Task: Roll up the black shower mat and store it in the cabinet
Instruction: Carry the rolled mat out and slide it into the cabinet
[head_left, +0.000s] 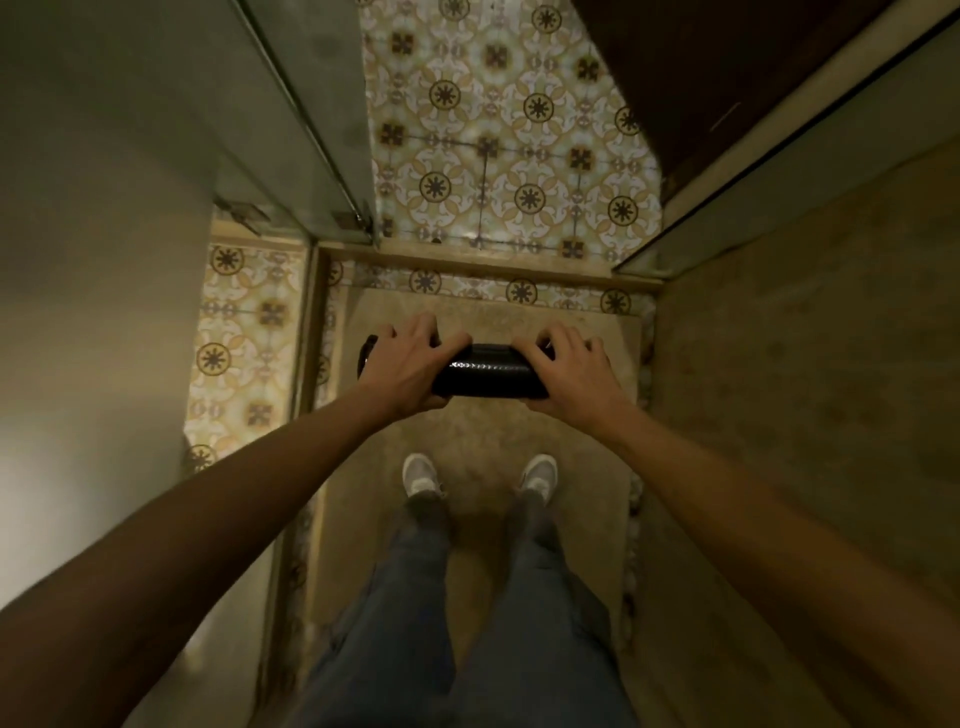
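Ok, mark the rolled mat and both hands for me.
rolled mat (491, 370), head view, glossy middle of the roll
left hand (410, 358), head view, back of the hand
right hand (571, 371), head view, back of the hand

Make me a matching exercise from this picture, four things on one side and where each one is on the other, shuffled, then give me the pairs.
Things:
1. Mat
2. Left hand
3. Right hand
4. Shoes

Places:
A. Gripping the roll's right end
B. On the beige floor, below the roll in the picture
C. Held rolled up between both hands
D. Gripping the roll's left end

Pairs: 1-C, 2-D, 3-A, 4-B
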